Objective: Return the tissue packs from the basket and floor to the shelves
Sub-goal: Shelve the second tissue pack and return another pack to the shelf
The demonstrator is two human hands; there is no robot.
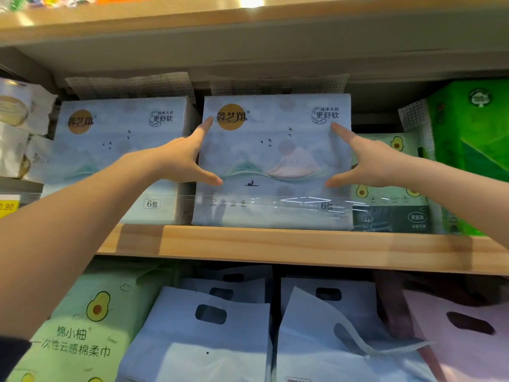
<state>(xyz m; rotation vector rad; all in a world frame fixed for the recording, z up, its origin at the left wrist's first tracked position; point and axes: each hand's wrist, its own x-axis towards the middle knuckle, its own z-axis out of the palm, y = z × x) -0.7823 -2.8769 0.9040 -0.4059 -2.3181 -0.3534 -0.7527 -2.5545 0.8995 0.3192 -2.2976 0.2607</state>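
A pale blue tissue pack (272, 161) with a gold round logo and a small boat picture stands upright on the wooden shelf (275, 245). My left hand (179, 161) is spread flat against its left edge, index finger by the logo and thumb low on the front. My right hand (366, 161) mirrors it on the right edge, fingers apart, touching the pack's front. A second identical blue pack (121, 158) stands beside it on the left. No basket or floor is in view.
Green avocado-print packs (391, 205) and a bright green box (473, 150) stand to the right on the same shelf. White wrapped rolls (19, 128) sit at far left. The shelf below holds blue handled packs (203, 334), a green avocado pack (82, 326) and a pink pack (462, 334).
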